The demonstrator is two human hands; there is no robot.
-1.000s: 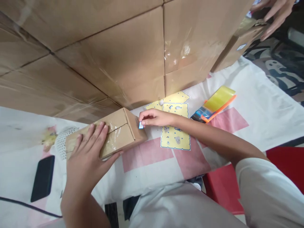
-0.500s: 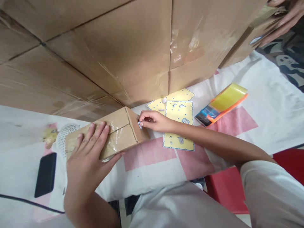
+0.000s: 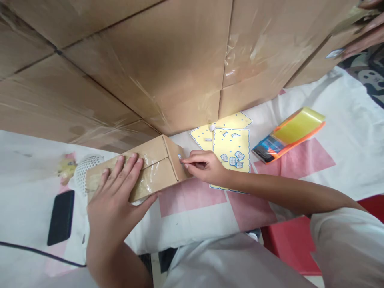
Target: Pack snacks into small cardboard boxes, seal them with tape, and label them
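Observation:
A taped cardboard box (image 3: pixel 156 170) lies on the cloth, its end face toward my right hand. My left hand (image 3: pixel 120 188) rests flat across the box top, fingers spread and thumb along the near edge. On the box's end face is a small blue-and-white sticker (image 3: pixel 179 156). My right hand (image 3: pixel 207 165) is closed in a pinch at that face, fingertips against the sticker's lower edge. Whether they hold its edge is not clear. Under and beside my right wrist lies a yellow sheet (image 3: pixel 231 142) with several small stickers (image 3: pixel 233 161) on it.
Large stacked cardboard boxes (image 3: pixel 144 64) form a wall behind. A yellow-and-orange packet (image 3: pixel 289 134) lies to the right, a black phone (image 3: pixel 61 217) and a white perforated object (image 3: pixel 87 172) to the left. Another person's hand (image 3: pixel 367 40) touches a box at top right.
The view has shifted slightly. My right fingers have drawn back a little from the box's end face, showing more of the sticker there. My left hand stays on the box.

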